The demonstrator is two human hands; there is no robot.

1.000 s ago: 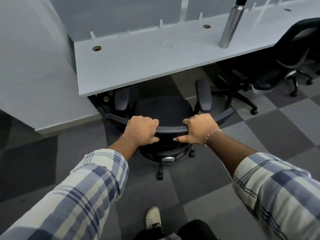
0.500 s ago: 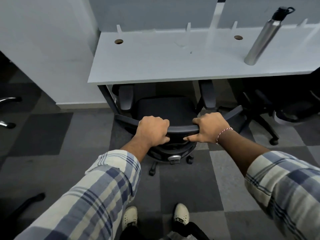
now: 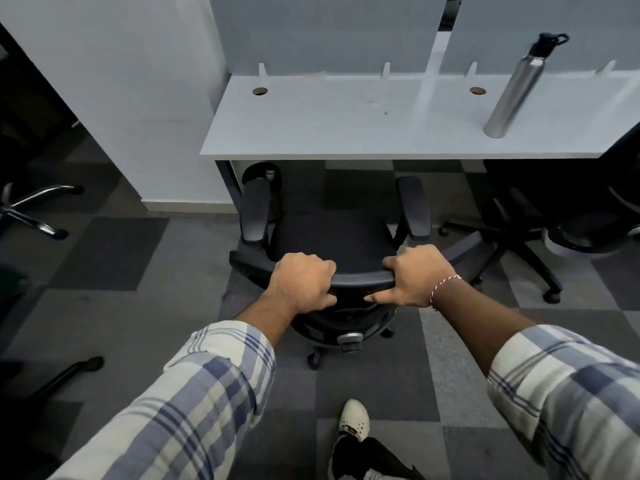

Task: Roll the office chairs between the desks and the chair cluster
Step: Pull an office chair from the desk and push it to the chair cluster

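Change: the office chair stood farther out from the desk than half a second before.
Left hand: fingers curled over the backrest.
Right hand: gripped the same rail.

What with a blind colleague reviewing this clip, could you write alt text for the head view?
A person's left hand and right hand grip the backrest top of a black office chair, which faces a white desk. A steel bottle stands on the desk to the right, a second chair sits at the right edge, and the carpet is grey checks.
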